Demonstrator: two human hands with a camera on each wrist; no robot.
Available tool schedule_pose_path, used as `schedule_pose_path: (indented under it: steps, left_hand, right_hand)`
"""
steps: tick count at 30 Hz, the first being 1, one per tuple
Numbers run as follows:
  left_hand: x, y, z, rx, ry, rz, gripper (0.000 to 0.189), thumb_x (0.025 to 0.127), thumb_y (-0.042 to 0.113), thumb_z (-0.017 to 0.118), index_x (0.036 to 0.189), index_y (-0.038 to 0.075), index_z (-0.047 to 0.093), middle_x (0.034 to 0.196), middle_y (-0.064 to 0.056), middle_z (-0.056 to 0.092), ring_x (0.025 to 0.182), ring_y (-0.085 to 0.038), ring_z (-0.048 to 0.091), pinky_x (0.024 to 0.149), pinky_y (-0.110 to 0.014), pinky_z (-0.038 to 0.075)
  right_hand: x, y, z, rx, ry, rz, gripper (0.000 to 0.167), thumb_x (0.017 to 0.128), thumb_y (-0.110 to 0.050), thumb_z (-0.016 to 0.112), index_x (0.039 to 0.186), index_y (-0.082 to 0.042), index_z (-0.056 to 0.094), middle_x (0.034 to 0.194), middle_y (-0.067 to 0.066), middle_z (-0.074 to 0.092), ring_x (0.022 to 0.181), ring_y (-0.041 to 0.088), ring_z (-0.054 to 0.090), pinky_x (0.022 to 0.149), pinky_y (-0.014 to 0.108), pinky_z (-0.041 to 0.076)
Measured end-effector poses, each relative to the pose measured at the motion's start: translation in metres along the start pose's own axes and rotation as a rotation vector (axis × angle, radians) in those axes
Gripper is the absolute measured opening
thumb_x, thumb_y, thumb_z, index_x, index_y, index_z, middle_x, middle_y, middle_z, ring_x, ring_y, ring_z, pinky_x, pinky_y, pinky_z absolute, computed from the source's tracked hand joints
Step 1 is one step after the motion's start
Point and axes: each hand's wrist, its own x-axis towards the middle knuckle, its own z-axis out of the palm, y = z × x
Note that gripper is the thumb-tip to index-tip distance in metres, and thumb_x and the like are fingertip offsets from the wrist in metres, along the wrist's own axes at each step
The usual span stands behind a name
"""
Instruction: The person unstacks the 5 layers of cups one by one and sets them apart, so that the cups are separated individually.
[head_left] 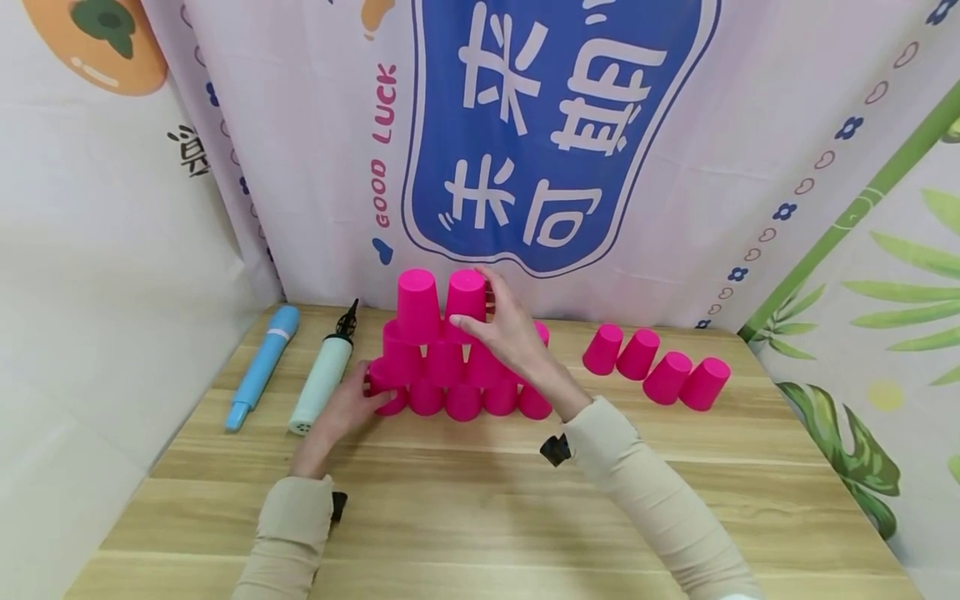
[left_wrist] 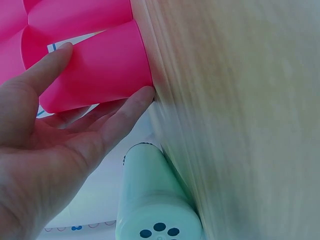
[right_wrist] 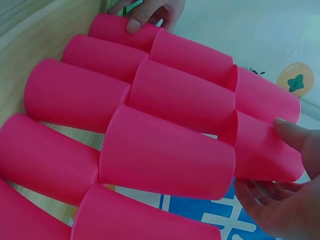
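Observation:
Pink cups stand upside down in a stepped stack (head_left: 463, 402), with several in each of the two lower rows and two cups on top. My right hand (head_left: 513, 329) holds the right cup (head_left: 467, 293) of the top row, thumb on its near side and fingers round its far side. The other top cup (head_left: 417, 304) stands just left of it. Low at the left end, my left hand (left_wrist: 60, 135) grips the end cup (left_wrist: 102, 67) of the bottom row between thumb and fingers. In the right wrist view, the held top cup (right_wrist: 265, 150) rests against the row below.
Several loose pink cups (head_left: 667, 377) stand upside down on the right of the wooden table (head_left: 465, 517). A mint-green hand pump (head_left: 322, 383) lies close left of my left hand, and a blue tube-shaped pump (head_left: 262, 367) lies beyond it. A printed curtain (head_left: 322, 167) hangs behind.

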Motion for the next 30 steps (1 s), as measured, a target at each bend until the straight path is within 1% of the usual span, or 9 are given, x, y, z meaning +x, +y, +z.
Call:
schedule_pose_path:
  steps: [6, 12, 16, 21, 26, 30]
  left_hand:
    - [0.0, 0.0, 0.001, 0.012, -0.005, 0.002, 0.058, 0.095, 0.018, 0.06, 0.138, -0.008, 0.031, 0.133, -0.03, 0.049, 0.122, -0.046, 0.048, 0.098, -0.052, 0.046]
    - [0.001, 0.0, 0.0, 0.011, -0.008, 0.012, 0.057, 0.095, 0.019, 0.059, 0.137, -0.008, 0.031, 0.132, -0.03, 0.049, 0.121, -0.047, 0.048, 0.098, -0.053, 0.045]
    - [0.002, -0.001, 0.001, 0.012, -0.014, 0.015, 0.057, 0.096, 0.018, 0.058, 0.137, -0.009, 0.03, 0.132, -0.031, 0.048, 0.121, -0.047, 0.047, 0.098, -0.053, 0.046]
    - [0.002, 0.0, 0.001, 0.015, -0.017, 0.007, 0.058, 0.096, 0.018, 0.058, 0.138, -0.009, 0.03, 0.133, -0.031, 0.047, 0.122, -0.047, 0.047, 0.099, -0.054, 0.045]
    - [0.002, 0.002, 0.0, 0.017, -0.015, 0.001, 0.059, 0.096, 0.018, 0.058, 0.139, -0.009, 0.029, 0.134, -0.031, 0.047, 0.123, -0.047, 0.047, 0.099, -0.054, 0.045]
    - [0.002, 0.001, 0.0, 0.022, -0.014, 0.004, 0.058, 0.096, 0.017, 0.058, 0.139, -0.009, 0.029, 0.134, -0.031, 0.047, 0.123, -0.048, 0.046, 0.099, -0.054, 0.045]
  right_hand:
    - [-0.003, 0.001, 0.002, -0.003, 0.019, -0.005, 0.079, 0.081, -0.016, 0.078, 0.145, -0.01, 0.033, 0.13, 0.009, 0.052, 0.115, 0.023, 0.055, 0.091, 0.035, 0.053]
    - [-0.003, 0.001, -0.001, 0.01, 0.046, -0.051, 0.079, 0.081, -0.019, 0.078, 0.146, -0.011, 0.034, 0.127, 0.007, 0.054, 0.112, 0.02, 0.055, 0.089, 0.032, 0.054]
    - [-0.008, 0.0, -0.01, 0.021, 0.093, -0.1, 0.077, 0.08, -0.021, 0.079, 0.145, -0.012, 0.037, 0.124, 0.006, 0.055, 0.109, 0.02, 0.055, 0.086, 0.033, 0.054]
    - [-0.019, -0.001, -0.025, -0.006, 0.147, -0.145, 0.077, 0.08, -0.021, 0.079, 0.145, -0.016, 0.038, 0.124, 0.006, 0.055, 0.109, 0.022, 0.056, 0.084, 0.035, 0.054]
    - [-0.026, 0.003, -0.037, -0.002, 0.192, -0.148, 0.076, 0.08, -0.021, 0.079, 0.145, -0.02, 0.04, 0.123, 0.007, 0.057, 0.109, 0.022, 0.056, 0.085, 0.039, 0.054]
    - [-0.033, 0.005, -0.044, 0.01, 0.23, -0.121, 0.074, 0.08, -0.018, 0.079, 0.144, -0.016, 0.042, 0.123, 0.01, 0.058, 0.108, 0.026, 0.057, 0.086, 0.043, 0.054]
